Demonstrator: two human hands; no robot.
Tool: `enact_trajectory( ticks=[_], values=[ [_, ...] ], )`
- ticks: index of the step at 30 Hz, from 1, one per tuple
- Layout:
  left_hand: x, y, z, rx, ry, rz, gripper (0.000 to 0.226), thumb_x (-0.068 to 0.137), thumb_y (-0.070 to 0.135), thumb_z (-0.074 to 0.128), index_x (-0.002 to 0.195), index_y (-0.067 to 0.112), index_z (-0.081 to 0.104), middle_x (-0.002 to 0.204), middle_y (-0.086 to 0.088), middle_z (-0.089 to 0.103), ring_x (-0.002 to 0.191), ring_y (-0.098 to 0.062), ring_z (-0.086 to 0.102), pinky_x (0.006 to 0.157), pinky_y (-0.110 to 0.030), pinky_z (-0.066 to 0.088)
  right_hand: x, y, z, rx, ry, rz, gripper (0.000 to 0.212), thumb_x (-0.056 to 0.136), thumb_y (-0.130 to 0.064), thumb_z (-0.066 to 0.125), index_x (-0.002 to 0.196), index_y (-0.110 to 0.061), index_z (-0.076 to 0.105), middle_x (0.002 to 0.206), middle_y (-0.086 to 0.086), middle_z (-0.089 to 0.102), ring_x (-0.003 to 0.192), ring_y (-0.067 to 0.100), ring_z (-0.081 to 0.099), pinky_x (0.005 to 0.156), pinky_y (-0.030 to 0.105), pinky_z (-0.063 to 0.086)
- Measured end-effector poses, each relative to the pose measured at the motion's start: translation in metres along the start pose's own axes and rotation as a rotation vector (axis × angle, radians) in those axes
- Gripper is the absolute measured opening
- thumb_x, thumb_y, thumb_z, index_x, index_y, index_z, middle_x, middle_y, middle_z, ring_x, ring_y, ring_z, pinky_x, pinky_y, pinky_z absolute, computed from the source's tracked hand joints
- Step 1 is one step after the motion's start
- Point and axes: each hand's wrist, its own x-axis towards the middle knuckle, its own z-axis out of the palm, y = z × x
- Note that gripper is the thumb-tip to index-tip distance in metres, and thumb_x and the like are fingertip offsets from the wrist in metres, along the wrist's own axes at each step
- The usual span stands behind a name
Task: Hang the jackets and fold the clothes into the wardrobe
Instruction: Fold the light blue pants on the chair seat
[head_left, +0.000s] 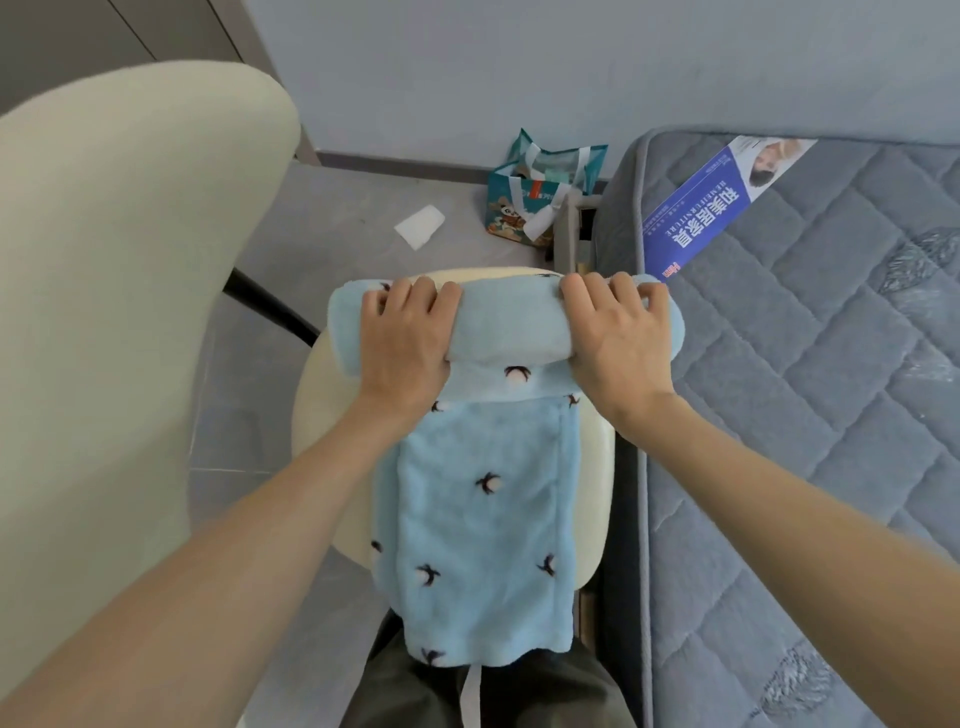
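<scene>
Step in hand: folding one item, done here as a roll. A light blue fleece garment with small dark embroidered motifs (478, 519) lies lengthwise on a cream padded round seat (595, 467). Its near end hangs over the seat's front edge toward the person's lap, with a white tape dangling below the hem. The far end is wound into a thick roll (511, 322) lying across the far side of the seat.

Left grip (405, 332): bare hand, fingers curled over the far side of the roll, thumb tucked at its near side, grasping the roll. Right grip (618, 332): same hold, toward the roll's right end.

Surroundings: a grey quilted mattress (805, 389) just right of the seat; a teal paper bag (540, 197) on the floor beyond. No wardrobe in view.

Judgement: the lesser part is rolled and most of the length lies flat. The next move calls for both grips to turn the roll toward the body together, ends level so it does not cone. The fleece looks soft and springy, so firm pressure is likely needed. The stowing step is not yet begun.
</scene>
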Motion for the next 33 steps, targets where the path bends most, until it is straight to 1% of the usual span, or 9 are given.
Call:
enact_trajectory(
  ticks=[4,7,10,12,14,16,18,23,33],
  values=[
    [-0.043,0.009,0.001,-0.049,-0.088,0.013,0.049,0.053,-0.004,0.067,0.099,0.009,0.06,0.084,-0.008,0.053,0.075,-0.03,0.049,0.069,-0.037,0.027,-0.045,-0.006,0.0,0.114,-0.04,-0.073,0.054,0.051,-0.004,0.071,0.101,-0.007,0.051,0.075,0.006,0.058,0.069,0.03,0.055,0.074,0.04,0.03],
    [-0.086,0.01,0.0,-0.125,-0.259,0.117,0.04,0.058,0.019,0.08,0.093,0.011,0.062,0.081,-0.004,0.059,0.075,-0.028,0.053,0.071,-0.037,0.027,-0.081,-0.006,0.004,0.227,-0.281,-0.238,0.056,0.066,-0.039,0.076,0.108,-0.008,0.055,0.074,0.002,0.064,0.073,0.028,0.062,0.094,0.039,0.029],
    [-0.115,0.009,-0.006,-0.191,-0.44,0.197,0.039,0.077,0.053,0.064,0.067,0.016,0.059,0.062,0.005,0.062,0.062,-0.02,0.055,0.073,-0.033,0.027,-0.099,-0.009,0.002,0.302,-0.668,-0.2,0.048,0.088,-0.068,0.036,0.09,-0.024,0.054,0.067,-0.006,0.06,0.078,0.021,0.06,0.101,0.029,0.03],
    [-0.12,0.012,-0.01,-0.263,-0.377,0.151,0.047,0.091,0.044,0.045,0.055,0.016,0.053,0.053,0.004,0.054,0.054,-0.019,0.051,0.069,-0.033,0.031,-0.104,-0.012,0.001,0.381,-0.564,-0.149,0.048,0.097,-0.053,0.036,0.066,-0.02,0.05,0.059,-0.003,0.054,0.062,0.021,0.054,0.084,0.035,0.046],
    [-0.114,0.02,-0.013,-0.321,-0.195,0.052,0.037,0.094,0.028,0.041,0.069,0.011,0.061,0.066,-0.002,0.056,0.063,-0.022,0.052,0.065,-0.035,0.037,-0.102,-0.017,-0.001,0.491,-0.262,-0.088,0.03,0.095,-0.023,0.057,0.068,-0.012,0.058,0.067,0.004,0.057,0.064,0.025,0.055,0.068,0.041,0.051],
    [-0.103,0.031,-0.01,-0.294,-0.115,-0.061,0.027,0.096,0.019,0.043,0.102,0.008,0.066,0.095,-0.009,0.061,0.085,-0.028,0.056,0.078,-0.04,0.042,-0.093,-0.026,0.0,0.532,-0.083,-0.021,0.009,0.089,-0.007,0.061,0.094,-0.005,0.068,0.093,0.01,0.065,0.088,0.03,0.061,0.079,0.042,0.049],
    [-0.091,0.045,-0.001,-0.274,-0.185,-0.127,0.037,0.099,0.019,0.042,0.133,0.011,0.053,0.132,-0.013,0.053,0.12,-0.032,0.049,0.104,-0.043,0.032,-0.084,-0.037,0.009,0.576,-0.083,0.004,0.029,0.09,-0.004,0.055,0.118,-0.004,0.064,0.122,0.012,0.061,0.116,0.032,0.055,0.1,0.041,0.041],
    [-0.092,0.052,0.036,-0.227,-0.331,-0.213,0.051,0.101,0.035,0.021,0.151,0.026,0.021,0.158,-0.004,0.021,0.147,-0.023,0.014,0.118,-0.048,0.001,-0.088,-0.062,0.045,0.528,-0.253,0.029,0.046,0.104,-0.029,0.032,0.15,-0.024,0.032,0.158,0.003,0.025,0.148,0.024,0.013,0.121,0.038,-0.002],
    [-0.135,0.034,0.068,-0.459,-0.438,-0.518,0.05,0.093,0.061,0.001,0.14,0.057,-0.012,0.154,0.01,-0.031,0.142,-0.017,-0.029,0.115,-0.053,-0.012,-0.118,-0.052,0.083,0.414,-0.349,0.123,0.059,0.096,-0.061,0.018,0.151,-0.044,0.006,0.162,-0.007,-0.005,0.148,0.017,-0.012,0.118,0.052,-0.007]
  ],
)
